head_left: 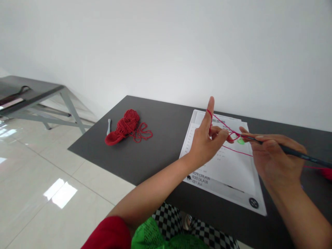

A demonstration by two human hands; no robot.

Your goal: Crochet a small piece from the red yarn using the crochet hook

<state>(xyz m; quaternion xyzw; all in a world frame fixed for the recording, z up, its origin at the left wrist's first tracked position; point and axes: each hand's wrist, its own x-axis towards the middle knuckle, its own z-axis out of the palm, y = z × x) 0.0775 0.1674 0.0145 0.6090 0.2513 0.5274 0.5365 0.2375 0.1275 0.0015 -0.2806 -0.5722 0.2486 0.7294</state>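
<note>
My left hand point(207, 141) is raised over the printed sheets, index finger pointing up with red yarn point(223, 120) looped round it. Its thumb and other fingers pinch a small loop of the yarn. My right hand point(278, 155) grips a dark crochet hook point(295, 152), whose tip meets the yarn just right of my left fingertips. A small light-green piece point(241, 141) shows beside the hook tip. From between the hands, a strand runs right across the paper and passes behind my right hand.
Printed sheets point(199, 162) lie on the dark table point(160, 138) near the wall. At the left are a red yarn bundle point(128, 122), a red crocheted piece point(112, 138) and a grey-blue tool point(109, 126). More red yarn point(327, 173) sits at the right edge. Another table point(33, 90) stands far left.
</note>
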